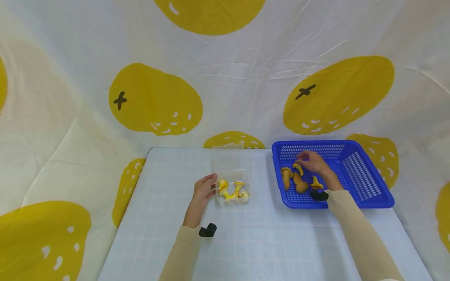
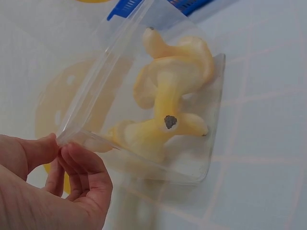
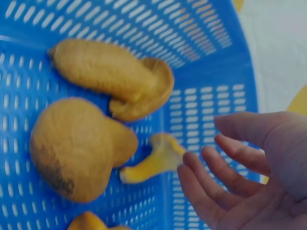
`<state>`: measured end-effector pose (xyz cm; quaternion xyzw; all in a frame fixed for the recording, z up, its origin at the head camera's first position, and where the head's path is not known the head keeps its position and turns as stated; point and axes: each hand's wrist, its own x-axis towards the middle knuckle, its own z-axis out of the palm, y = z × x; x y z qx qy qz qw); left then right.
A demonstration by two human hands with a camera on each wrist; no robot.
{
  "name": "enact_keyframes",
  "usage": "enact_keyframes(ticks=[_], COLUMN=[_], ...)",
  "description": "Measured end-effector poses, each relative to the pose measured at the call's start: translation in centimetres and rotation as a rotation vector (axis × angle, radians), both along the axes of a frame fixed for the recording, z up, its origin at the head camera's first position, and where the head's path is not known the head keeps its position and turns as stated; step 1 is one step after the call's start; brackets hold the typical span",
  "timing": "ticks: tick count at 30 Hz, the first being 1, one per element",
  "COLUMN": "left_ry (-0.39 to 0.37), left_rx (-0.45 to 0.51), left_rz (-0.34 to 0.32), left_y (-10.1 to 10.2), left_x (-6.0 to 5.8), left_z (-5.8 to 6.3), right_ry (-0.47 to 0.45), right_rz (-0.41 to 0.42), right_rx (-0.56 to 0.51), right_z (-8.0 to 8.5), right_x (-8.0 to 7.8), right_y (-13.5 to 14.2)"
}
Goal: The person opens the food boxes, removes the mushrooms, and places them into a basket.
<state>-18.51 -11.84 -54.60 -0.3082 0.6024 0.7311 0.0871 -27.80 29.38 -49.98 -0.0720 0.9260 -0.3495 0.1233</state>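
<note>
My left hand (image 1: 204,190) pinches the rim corner of a clear plastic box (image 2: 199,175) between thumb and fingers. Several yellow mushrooms (image 2: 168,91) with dark stem ends lie inside that box. Over the blue basket (image 1: 374,181), my right hand (image 3: 240,167) has its fingers loosely spread, with nothing held. Its fingertips are right by a small yellow mushroom (image 3: 156,160); whether they touch it I cannot tell. Beside that one are a rounded brown mushroom (image 3: 72,148) and a long-stemmed brown mushroom (image 3: 100,64). Another yellow mushroom (image 1: 316,183) lies nearer the basket's front.
The box's clear lid (image 1: 230,158) is folded back towards the wall side. A pale checked cloth (image 1: 260,242) covers the table. Behind it hangs a white curtain (image 1: 242,93) printed with large yellow fruit. The basket's raised walls surround my right hand's area.
</note>
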Motion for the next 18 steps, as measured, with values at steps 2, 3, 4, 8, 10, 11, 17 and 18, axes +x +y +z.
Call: enact_keyframes(ticks=[2, 3, 4, 8, 10, 11, 17, 18], left_ry=[0.000, 0.000, -0.001, -0.004, -0.006, -0.005, 0.007, 0.008], left_rx=[-0.002, -0.004, -0.007, -0.008, -0.009, -0.010, -0.008, -0.006], left_rz=[0.003, 0.005, 0.006, 0.013, 0.013, 0.014, 0.025, 0.026], left_y=[0.0, 0.0, 0.0, 0.1, 0.1, 0.1, 0.1, 0.1], left_x=[0.0, 0.0, 0.0, -0.1, -0.1, -0.2, -0.1, -0.1], left_z=[0.0, 0.0, 0.0, -0.1, -0.2, -0.2, -0.3, -0.3], right_ry=[0.000, 0.006, 0.009, 0.017, 0.026, 0.032, 0.109, 0.116], right_rz=[0.013, 0.022, 0.029, 0.039, 0.036, 0.034, 0.049, 0.049], right_rx=[-0.020, -0.027, -0.036, -0.063, -0.076, -0.087, -0.155, -0.166], right_z=[0.3, 0.4, 0.6, 1.0, 1.0, 0.9, 0.7, 0.7], right_x=[0.2, 0.3, 0.4, 0.9, 1.1, 1.2, 1.6, 1.6], right_y=[-0.5, -0.7, -0.9, -1.7, -2.0, -2.2, -3.5, -3.8])
